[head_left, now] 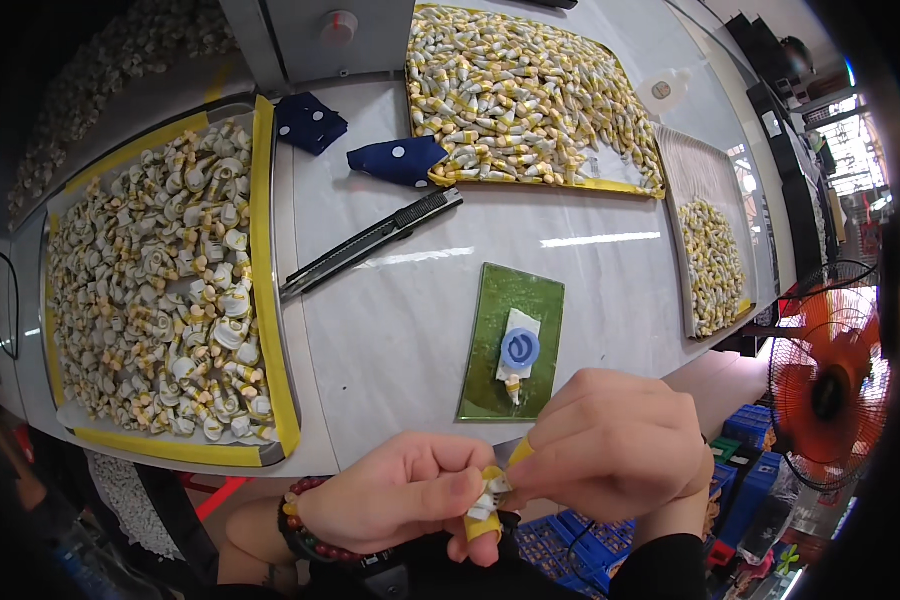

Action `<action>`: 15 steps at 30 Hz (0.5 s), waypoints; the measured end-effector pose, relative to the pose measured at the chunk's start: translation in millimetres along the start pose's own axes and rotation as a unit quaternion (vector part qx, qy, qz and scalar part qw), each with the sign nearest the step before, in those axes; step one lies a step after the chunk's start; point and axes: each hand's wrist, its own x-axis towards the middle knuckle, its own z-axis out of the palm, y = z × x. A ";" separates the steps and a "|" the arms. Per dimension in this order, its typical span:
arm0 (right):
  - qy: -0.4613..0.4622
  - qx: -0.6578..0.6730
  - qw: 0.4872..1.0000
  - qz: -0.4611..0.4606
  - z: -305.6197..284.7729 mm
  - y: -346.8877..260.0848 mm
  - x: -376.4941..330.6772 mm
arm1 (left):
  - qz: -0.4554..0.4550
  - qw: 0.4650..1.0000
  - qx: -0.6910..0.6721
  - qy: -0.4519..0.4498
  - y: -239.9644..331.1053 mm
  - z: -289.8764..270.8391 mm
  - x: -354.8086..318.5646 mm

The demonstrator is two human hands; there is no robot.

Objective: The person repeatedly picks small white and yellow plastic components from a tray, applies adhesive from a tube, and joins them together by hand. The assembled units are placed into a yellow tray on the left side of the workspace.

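At the far left a shallow tray (263, 200), edged in yellow tape, is being filled to the brim with small white and yellow plastic parts (160, 300). Beside it a long black utility knife (370, 243) is being left lying aslant on the pale, glossy table (390, 340). Near the lower edge the left hand (395, 495) is being kept closed on a small white piece (487, 497), which is being pinched between thumb and yellow-capped fingertip (the piece is partly hidden). The right hand (610, 445) is being pressed against the same piece from the other side, fingers together. Just beyond them a flat green mat (490, 380) is being occupied by a white part with a blue ring (519, 349).
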 end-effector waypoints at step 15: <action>0.028 0.011 1.000 -0.008 4.1 1.4 -4.6 | -0.019 0.999 -0.024 -0.007 0.8 5.1 -0.4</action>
